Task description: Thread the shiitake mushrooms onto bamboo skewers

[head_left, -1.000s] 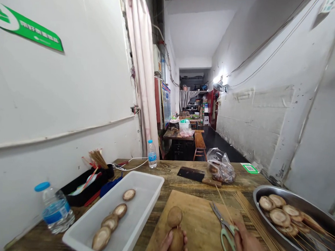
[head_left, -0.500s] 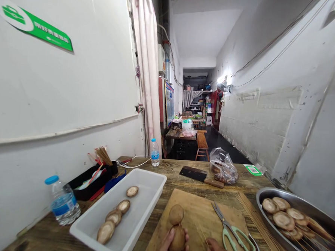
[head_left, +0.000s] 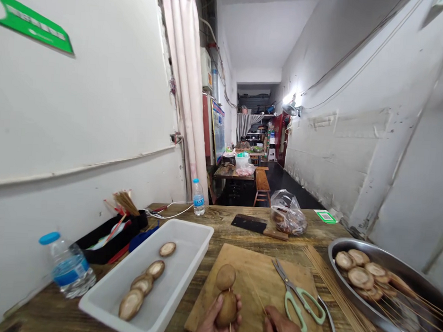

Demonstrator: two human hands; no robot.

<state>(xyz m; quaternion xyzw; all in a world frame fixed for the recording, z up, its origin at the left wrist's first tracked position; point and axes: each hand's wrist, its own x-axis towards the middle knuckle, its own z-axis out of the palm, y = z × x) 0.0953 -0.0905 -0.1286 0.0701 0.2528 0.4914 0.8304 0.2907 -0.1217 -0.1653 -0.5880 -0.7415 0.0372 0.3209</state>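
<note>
My left hand (head_left: 213, 326) is closed around a brown mushroom (head_left: 228, 308) threaded on a thin bamboo skewer, at the near edge of the wooden cutting board (head_left: 263, 287). A second mushroom (head_left: 225, 276) sits on the same skewer just beyond it. My right hand (head_left: 283, 330) rests on the board to the right, pinching a thin bamboo skewer (head_left: 256, 297) that points away from me. Green-handled scissors (head_left: 298, 299) lie open on the board beside that hand.
A white plastic tub (head_left: 187, 243) with several skewered mushrooms stands left of the board. A steel bowl (head_left: 405, 274) of mushroom skewers is at the right, loose skewers (head_left: 330, 285) beside it. A cleaver (head_left: 257, 225), plastic bag (head_left: 287, 215), two water bottles (head_left: 67, 267) and black tray (head_left: 110, 237) surround them.
My right hand left the scissors and moved left onto the board, picking up a skewer. The left hand kept hold of the mushroom skewer.
</note>
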